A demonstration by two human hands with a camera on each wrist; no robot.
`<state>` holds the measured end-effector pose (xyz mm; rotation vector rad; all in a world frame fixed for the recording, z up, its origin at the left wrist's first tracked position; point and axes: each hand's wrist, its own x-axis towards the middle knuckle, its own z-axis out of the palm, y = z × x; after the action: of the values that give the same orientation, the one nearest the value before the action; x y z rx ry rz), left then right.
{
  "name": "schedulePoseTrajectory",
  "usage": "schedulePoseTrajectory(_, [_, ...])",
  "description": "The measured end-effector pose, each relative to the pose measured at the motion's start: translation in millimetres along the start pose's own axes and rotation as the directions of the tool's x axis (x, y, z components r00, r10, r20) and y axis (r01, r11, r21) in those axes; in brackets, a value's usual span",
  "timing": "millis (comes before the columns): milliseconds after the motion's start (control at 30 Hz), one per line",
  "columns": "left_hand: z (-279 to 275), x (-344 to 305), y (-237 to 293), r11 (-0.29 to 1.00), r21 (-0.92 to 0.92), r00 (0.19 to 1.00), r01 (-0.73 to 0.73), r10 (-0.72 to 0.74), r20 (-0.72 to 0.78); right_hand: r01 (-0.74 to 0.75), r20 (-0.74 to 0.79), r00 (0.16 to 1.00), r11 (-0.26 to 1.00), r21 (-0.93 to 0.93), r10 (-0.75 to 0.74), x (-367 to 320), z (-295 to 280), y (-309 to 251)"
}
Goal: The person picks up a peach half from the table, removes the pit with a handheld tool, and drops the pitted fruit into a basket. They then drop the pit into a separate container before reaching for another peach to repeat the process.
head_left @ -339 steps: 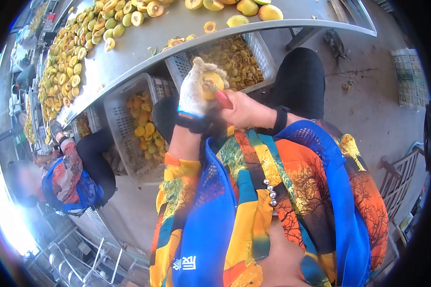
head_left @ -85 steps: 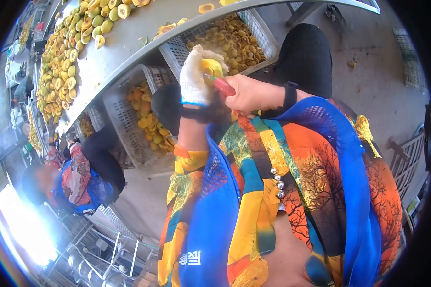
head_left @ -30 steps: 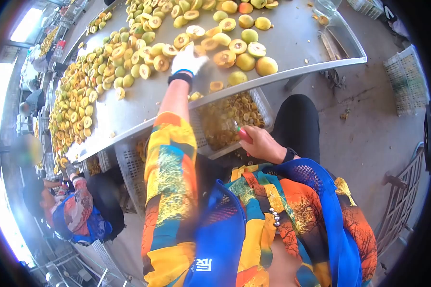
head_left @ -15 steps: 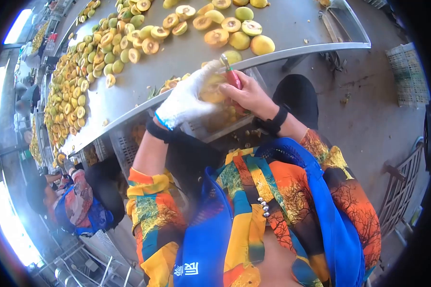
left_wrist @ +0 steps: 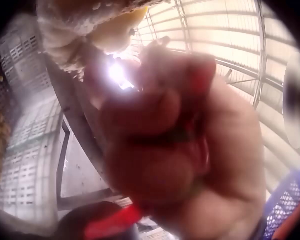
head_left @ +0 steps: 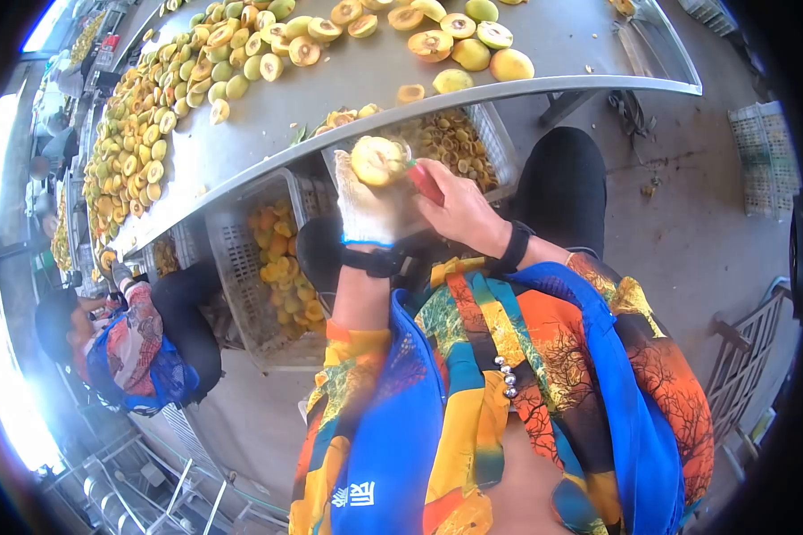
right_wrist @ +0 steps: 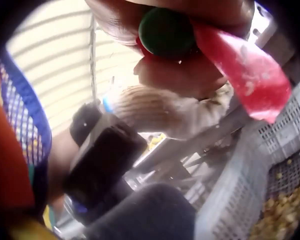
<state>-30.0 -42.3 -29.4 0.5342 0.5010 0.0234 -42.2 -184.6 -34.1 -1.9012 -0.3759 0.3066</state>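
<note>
In the head view my left hand (head_left: 364,212), in a white knit glove, grips a yellow peach half (head_left: 375,162) with its cut side up. My bare right hand (head_left: 466,207) holds a pitting tool by its red handle (head_left: 426,183). The tool's tip is at the right side of the flesh. The right wrist view shows the handle's round green end (right_wrist: 166,32) and a loose red strip (right_wrist: 245,70) hanging by the fingers. In the left wrist view the right hand's curled fingers (left_wrist: 145,170) fill the middle, blurred.
A metal table (head_left: 268,125) bears many peach halves (head_left: 143,134) along its left and far side. Below its raised edge stand a crate of small scraps (head_left: 495,147) and a crate of yellow-orange pieces (head_left: 241,312). Another person (head_left: 143,348) sits at the left.
A second ago my left hand was out over the table among the peach halves. It has come back to my lap with one, and the tool now meets its cut side.
</note>
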Motion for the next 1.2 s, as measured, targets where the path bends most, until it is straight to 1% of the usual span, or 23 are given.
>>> schedulePoseTrajectory(33, [-4.9, -1.5, 3.6, 0.999, 0.047, 1.000, 0.007, -0.007, 0.015, 0.019, 0.023, 1.000, 0.999, -0.037, -0.019, -3.1, -2.2, 3.3])
schedulePoseTrajectory(67, [-11.3, 1.8, 4.1, 0.996, 0.075, 0.999, 0.046, -0.045, -0.017, 0.038, 0.044, 0.998, 0.997, -0.073, -0.035, -5.5, -3.1, 4.9])
schedulePoseTrajectory(167, [-22.8, 2.3, 0.2, 0.991, 0.122, 0.998, 0.061, -0.060, -0.013, 0.047, 0.050, 0.998, 0.996, -0.074, -0.044, -8.5, -2.5, 0.6])
schedulePoseTrajectory(267, [-23.8, 1.0, -12.9, 0.971, 0.228, 0.996, -0.076, 0.085, -0.033, 0.053, 0.046, 0.998, 0.995, -0.088, -0.049, -9.6, -0.4, -0.8])
schedulePoseTrajectory(367, [-27.0, 0.6, -17.9, 0.965, 0.230, 0.992, -0.125, 0.122, 0.027, 0.054, 0.060, 0.997, 0.995, -0.083, -0.049, -11.9, -1.6, -1.2])
schedulePoseTrajectory(467, [-26.5, 0.4, -20.1, 0.948, 0.283, 0.989, -0.145, 0.132, 0.066, 0.062, 0.085, 0.995, 0.995, -0.079, -0.055, -13.8, 0.0, 0.8])
schedulePoseTrajectory(567, [-16.0, -7.1, -22.8, 0.946, 0.285, 0.987, -0.155, 0.139, 0.075, 0.033, 0.068, 0.997, 0.995, -0.097, -0.026, -15.9, -0.2, 1.5])
schedulePoseTrajectory(667, [-15.9, -5.0, -25.6, 0.951, 0.275, 0.990, -0.139, 0.129, 0.055, 0.035, 0.044, 0.999, 0.996, -0.084, -0.032, -16.8, 1.0, 3.9])
schedulePoseTrajectory(767, [-11.5, -7.6, -32.5, 0.878, 0.412, 0.967, -0.245, 0.251, 0.039, -0.058, 0.075, 0.995, 0.994, -0.094, 0.065, -18.6, 0.7, -1.8])
schedulePoseTrajectory(867, [-16.5, -4.9, -35.1, 0.774, 0.524, 0.929, -0.356, 0.354, 0.108, -0.020, 0.061, 0.998, 0.998, -0.060, 0.023, -23.7, 6.3, 3.9])
schedulePoseTrajectory(967, [-25.2, 7.8, -15.1, 0.766, 0.574, 0.956, -0.291, 0.207, 0.208, -0.014, 0.114, 0.993, 0.991, -0.134, 0.029, -22.7, 5.3, 6.0])
schedulePoseTrajectory(1000, [-28.8, 12.1, -8.0, 0.823, 0.542, 0.976, -0.171, 0.067, 0.206, -0.001, 0.118, 0.993, 0.989, -0.145, 0.018, -23.0, 5.0, 6.6])
schedulePoseTrajectory(1067, [-28.3, 13.7, 6.9, 0.794, 0.605, 0.967, -0.054, -0.110, 0.231, 0.023, 0.131, 0.991, 0.986, -0.164, -0.002, -24.9, 4.9, 7.2])
schedulePoseTrajectory(1100, [-25.4, 14.7, 13.4, 0.771, 0.637, 0.951, 0.000, -0.198, 0.239, 0.012, 0.143, 0.990, 0.985, -0.172, 0.013, -24.1, 4.4, 6.5])
schedulePoseTrajectory(1133, [-23.9, 16.2, 18.1, 0.762, 0.644, 0.944, 0.069, -0.258, 0.205, -0.001, 0.154, 0.988, 0.984, -0.179, 0.029, -23.3, 4.1, 5.3])
schedulePoseTrajectory(1167, [-22.2, 14.3, 17.4, 0.809, 0.582, 0.953, 0.086, -0.236, 0.188, -0.013, 0.165, 0.985, 0.982, -0.186, 0.044, -22.0, 4.1, 4.9])
schedulePoseTrajectory(1200, [-20.6, 11.9, 15.0, 0.851, 0.516, 0.962, 0.100, -0.215, 0.168, 0.020, 0.135, 0.991, 0.987, -0.162, 0.002, -19.1, 4.7, 6.7])
